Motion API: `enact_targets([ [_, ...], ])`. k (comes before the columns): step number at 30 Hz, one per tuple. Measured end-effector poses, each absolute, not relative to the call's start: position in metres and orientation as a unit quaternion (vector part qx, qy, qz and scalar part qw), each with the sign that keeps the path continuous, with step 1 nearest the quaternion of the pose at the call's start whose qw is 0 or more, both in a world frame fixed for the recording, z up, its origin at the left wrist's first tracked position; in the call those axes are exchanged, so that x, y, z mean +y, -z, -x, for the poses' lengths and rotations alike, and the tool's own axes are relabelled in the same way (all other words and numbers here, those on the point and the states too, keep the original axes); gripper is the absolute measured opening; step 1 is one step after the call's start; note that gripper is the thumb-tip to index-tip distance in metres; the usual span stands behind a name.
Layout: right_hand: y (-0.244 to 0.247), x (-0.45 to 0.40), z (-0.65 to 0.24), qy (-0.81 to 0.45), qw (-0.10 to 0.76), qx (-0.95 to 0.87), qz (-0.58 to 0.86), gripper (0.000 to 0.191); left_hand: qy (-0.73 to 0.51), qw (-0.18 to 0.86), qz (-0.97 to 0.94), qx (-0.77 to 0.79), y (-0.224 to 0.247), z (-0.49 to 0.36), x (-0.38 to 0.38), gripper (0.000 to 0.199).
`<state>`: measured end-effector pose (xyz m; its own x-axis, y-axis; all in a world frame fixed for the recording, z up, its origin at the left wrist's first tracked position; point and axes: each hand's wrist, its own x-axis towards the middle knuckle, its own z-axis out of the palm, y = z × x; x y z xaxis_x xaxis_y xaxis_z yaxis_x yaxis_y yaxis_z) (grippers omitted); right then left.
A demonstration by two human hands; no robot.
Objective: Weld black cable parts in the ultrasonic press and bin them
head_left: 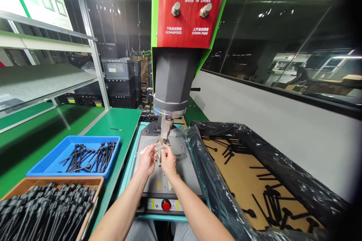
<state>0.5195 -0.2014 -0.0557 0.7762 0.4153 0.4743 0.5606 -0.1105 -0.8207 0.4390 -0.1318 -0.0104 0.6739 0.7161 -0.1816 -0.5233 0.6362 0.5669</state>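
Note:
My right hand (pixel 169 161) is closed, and a small black round head (pixel 164 141) shows just above its fingertips. It resembles the heads of the long-stemmed black parts in the trays; its lower portion is hidden by the fingers. Beside it, my left hand (pixel 148 159) has its fingers curled in a pinch. A thin, clear strip (pixel 139 153) shows by the left fingers, but whether they grip it I cannot make out. Both hands are over the grey machine plate (pixel 181 180), right below the metal horn (pixel 166 128) of the red and green press (pixel 185 19).
At left, a blue tray (pixel 46 159) and a brown tray (pixel 101 184) carry many black stemmed parts. On the right stands a plastic-lined box (pixel 223 184) with scattered black parts. A red button (pixel 166 205) sits on the machine's front. A thin rod (pixel 116 129) lies on the green table (pixel 127 118).

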Motion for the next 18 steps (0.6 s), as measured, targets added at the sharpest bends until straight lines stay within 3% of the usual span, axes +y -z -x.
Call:
enact_targets([
  [6, 0.039, -0.197, -0.537, 0.135, 0.555, -0.281, 0.771, 0.046, -0.357, 0.868, -0.274, 0.209, 0.010, -0.441, -0.132, 0.020],
  [18, 0.023, -0.189, -0.552, 0.121, 0.557, -0.321, 0.756, 0.034, -0.345, 0.874, -0.277, 0.202, 0.011, -0.444, -0.127, 0.019],
])
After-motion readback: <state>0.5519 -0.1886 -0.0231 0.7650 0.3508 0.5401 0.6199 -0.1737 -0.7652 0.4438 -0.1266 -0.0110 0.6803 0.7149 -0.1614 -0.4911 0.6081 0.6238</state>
